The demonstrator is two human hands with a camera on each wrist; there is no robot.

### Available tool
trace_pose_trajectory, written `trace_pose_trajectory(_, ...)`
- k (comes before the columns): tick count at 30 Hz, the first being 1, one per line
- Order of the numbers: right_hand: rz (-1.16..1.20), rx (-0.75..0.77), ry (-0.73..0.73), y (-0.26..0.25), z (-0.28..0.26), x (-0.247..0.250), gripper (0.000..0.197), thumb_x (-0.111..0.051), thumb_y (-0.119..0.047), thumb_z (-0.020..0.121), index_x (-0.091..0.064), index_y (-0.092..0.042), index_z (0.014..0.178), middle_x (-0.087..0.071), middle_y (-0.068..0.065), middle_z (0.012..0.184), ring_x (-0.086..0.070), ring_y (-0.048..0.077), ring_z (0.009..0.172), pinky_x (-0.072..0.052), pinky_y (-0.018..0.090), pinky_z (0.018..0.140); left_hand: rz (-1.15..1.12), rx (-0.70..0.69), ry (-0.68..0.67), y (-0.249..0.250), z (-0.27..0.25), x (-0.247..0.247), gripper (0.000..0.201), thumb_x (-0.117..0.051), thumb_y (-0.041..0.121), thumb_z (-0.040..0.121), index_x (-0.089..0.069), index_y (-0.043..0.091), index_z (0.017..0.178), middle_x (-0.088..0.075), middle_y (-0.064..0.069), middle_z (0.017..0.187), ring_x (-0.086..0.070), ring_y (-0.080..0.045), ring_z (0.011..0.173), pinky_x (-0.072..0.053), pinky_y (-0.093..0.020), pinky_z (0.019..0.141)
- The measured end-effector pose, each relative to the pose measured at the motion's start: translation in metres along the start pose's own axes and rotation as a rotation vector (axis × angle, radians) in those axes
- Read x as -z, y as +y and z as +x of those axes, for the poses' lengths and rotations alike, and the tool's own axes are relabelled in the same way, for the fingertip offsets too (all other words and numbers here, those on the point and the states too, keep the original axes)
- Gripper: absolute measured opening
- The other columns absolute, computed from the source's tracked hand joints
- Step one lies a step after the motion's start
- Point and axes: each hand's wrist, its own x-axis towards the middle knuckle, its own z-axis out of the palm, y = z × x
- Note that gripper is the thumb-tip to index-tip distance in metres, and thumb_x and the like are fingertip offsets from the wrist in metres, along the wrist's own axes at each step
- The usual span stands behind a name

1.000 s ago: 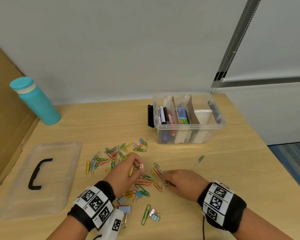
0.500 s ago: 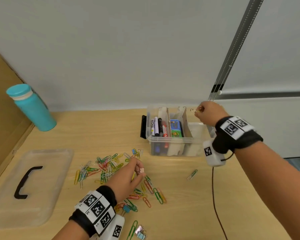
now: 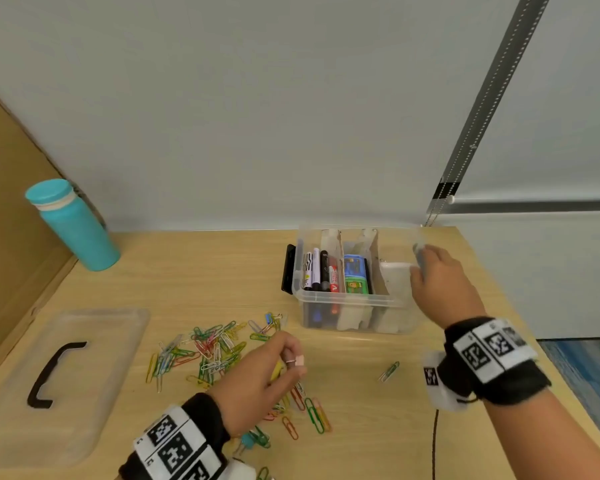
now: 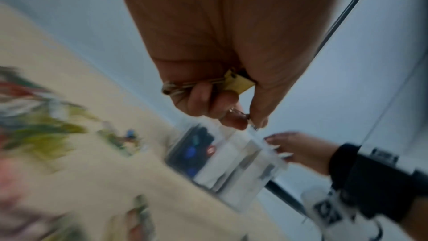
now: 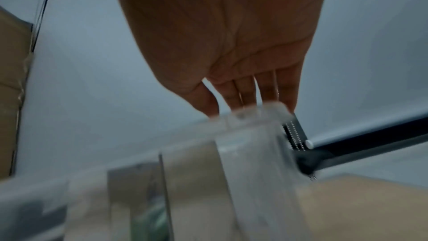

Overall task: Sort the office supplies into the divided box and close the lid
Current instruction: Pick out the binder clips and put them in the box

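The clear divided box (image 3: 347, 301) stands on the desk, with markers (image 3: 317, 270) in its left compartment and green and blue items (image 3: 354, 275) in the middle one. My right hand (image 3: 421, 261) reaches over the right compartment, fingers straight and holding nothing; the right wrist view shows its fingers (image 5: 245, 94) at the box rim (image 5: 252, 116). My left hand (image 3: 293, 362) hovers over the scattered paper clips (image 3: 215, 344). It pinches small binder clips: a pink one (image 3: 300, 359) and a yellow one (image 4: 238, 82). The clear lid (image 3: 84, 368) with a black handle lies flat at the left.
A teal bottle (image 3: 75, 230) stands at the back left beside a cardboard panel (image 3: 7, 220). One green paper clip (image 3: 389, 371) lies alone in front of the box. More paper clips (image 3: 312, 414) lie near my left wrist. A black cable (image 3: 434, 441) runs off the front edge.
My right hand left the paper clips, carried a clip up to the box, and now hangs empty with straight fingers over the right compartment. My left hand stayed above the pile with its binder clips.
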Motion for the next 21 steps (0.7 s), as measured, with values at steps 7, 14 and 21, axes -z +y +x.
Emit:
trace_pose_trajectory(7, 0.168, -0.034, 0.079, 0.009, -0.023, -0.031, 0.055, -0.028, -0.025, 0.097, -0.017, -0.015, 0.150, -0.023, 0.009, 0.155, -0.039, 0.029, 0.133, -0.044, 0.044, 0.102, 0.037, -0.202, 0.138, 0.089, 0.098, 0.018, 0.021, -0.051, 0.033, 0.093, -0.049, 0.019, 0.109, -0.054, 0.009, 0.091, -0.053, -0.006, 0.083, -0.044, -0.021, 0.079)
trace_pose_trajectory(14, 0.077, -0.065, 0.121, -0.007, -0.042, -0.028, 0.056, -0.028, -0.027, 0.097, -0.019, -0.008, 0.149, -0.023, 0.010, 0.155, -0.055, 0.029, 0.117, -0.052, 0.037, 0.080, 0.390, -0.039, 0.064, 0.117, 0.237, 0.005, 0.027, -0.055, 0.021, 0.091, -0.052, 0.007, 0.114, -0.060, -0.011, 0.114, -0.059, -0.027, 0.102, -0.047, -0.036, 0.085)
trace_pose_trajectory(21, 0.027, -0.069, 0.115, -0.013, -0.053, -0.029, 0.057, -0.027, -0.029, 0.098, -0.018, -0.006, 0.150, -0.024, 0.013, 0.155, -0.058, 0.026, 0.115, -0.052, 0.033, 0.081, 0.689, 0.057, -0.168, 0.107, 0.285, -0.016, 0.029, -0.072, 0.032, 0.075, -0.063, 0.009, 0.091, -0.065, -0.005, 0.082, -0.064, -0.023, 0.072, -0.055, -0.034, 0.069)
